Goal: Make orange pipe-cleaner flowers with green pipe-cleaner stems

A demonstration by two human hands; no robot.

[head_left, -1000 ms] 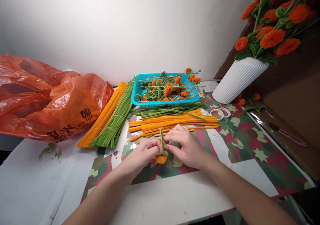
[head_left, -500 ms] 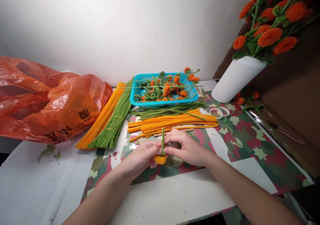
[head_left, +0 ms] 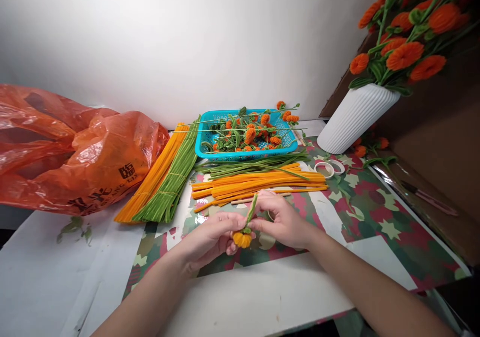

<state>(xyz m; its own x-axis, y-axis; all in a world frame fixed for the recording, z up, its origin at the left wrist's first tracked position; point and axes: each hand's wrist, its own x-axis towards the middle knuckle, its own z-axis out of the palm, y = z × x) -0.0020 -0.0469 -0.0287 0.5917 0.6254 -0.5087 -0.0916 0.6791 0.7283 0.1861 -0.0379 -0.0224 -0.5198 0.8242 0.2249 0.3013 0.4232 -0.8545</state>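
Between my two hands is a small pipe-cleaner flower, its yellow-orange head hanging down and its short green stem pointing up. My left hand pinches it from the left near the base of the stem, some fingers curled behind the flower head. From the right, the thumb and fingers of my right hand close on the green stem just above the head. Just beyond the hands lies a pile of orange pipe cleaners, with green pipe cleaners behind it.
A blue basket holds orange flowers and green stems. Left of it are an orange bundle, a green bundle and a red plastic bag. At right stand a white vase with flowers, tape rolls and a pink-handled tool.
The green stem has tilted from upright toward the right. The flower head has shifted slightly right and down, while both hands keep almost the same place.
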